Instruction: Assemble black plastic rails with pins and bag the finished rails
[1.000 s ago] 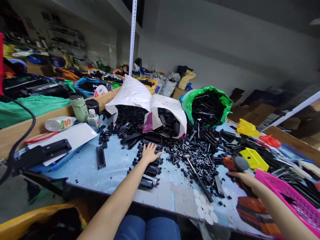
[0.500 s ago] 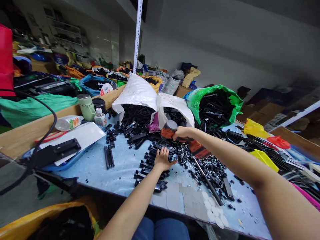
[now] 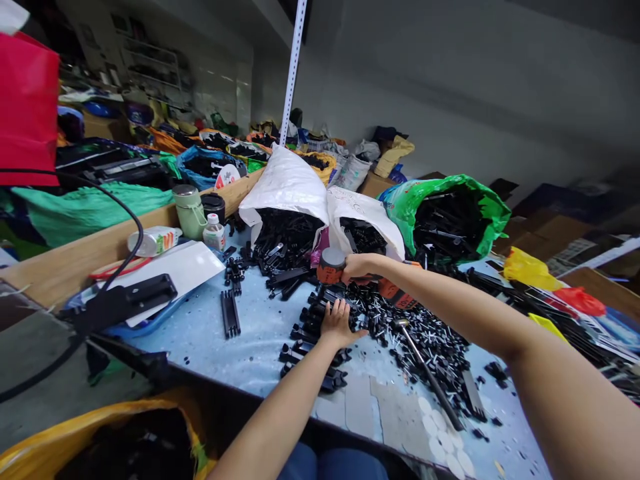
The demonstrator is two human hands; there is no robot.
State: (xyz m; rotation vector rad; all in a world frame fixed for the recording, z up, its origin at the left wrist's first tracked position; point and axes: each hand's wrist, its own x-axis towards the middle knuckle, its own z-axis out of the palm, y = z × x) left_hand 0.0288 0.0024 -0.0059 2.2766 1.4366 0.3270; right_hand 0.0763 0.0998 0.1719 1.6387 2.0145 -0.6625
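My right hand [image 3: 361, 267] is wrapped around the handle of an orange and black cordless drill [image 3: 331, 267], held over the far end of a row of black plastic parts. The drill's tip is hidden. My left hand [image 3: 340, 325] lies with fingers spread on that row of black plastic parts [image 3: 305, 333], thumb pointing right. To the right of the left hand spreads a heap of screws with black fittings [image 3: 420, 343], and a hammer [image 3: 430, 373] rests on it. A lone slotted black part [image 3: 231, 313] lies on the left of the blue table top [image 3: 200, 353].
Two white sacks [image 3: 285, 183] and a green sack [image 3: 400, 207] spill black parts at the back. On the left are a green flask [image 3: 189, 210], a small bottle [image 3: 214, 233] and a white board [image 3: 195, 267]. A yellow sack [image 3: 90, 433] stands below the table's left edge.
The view has shifted, so the scene sits further right. The drill has moved slightly toward the left and nearer the row. My left hand stays spread on the black parts.
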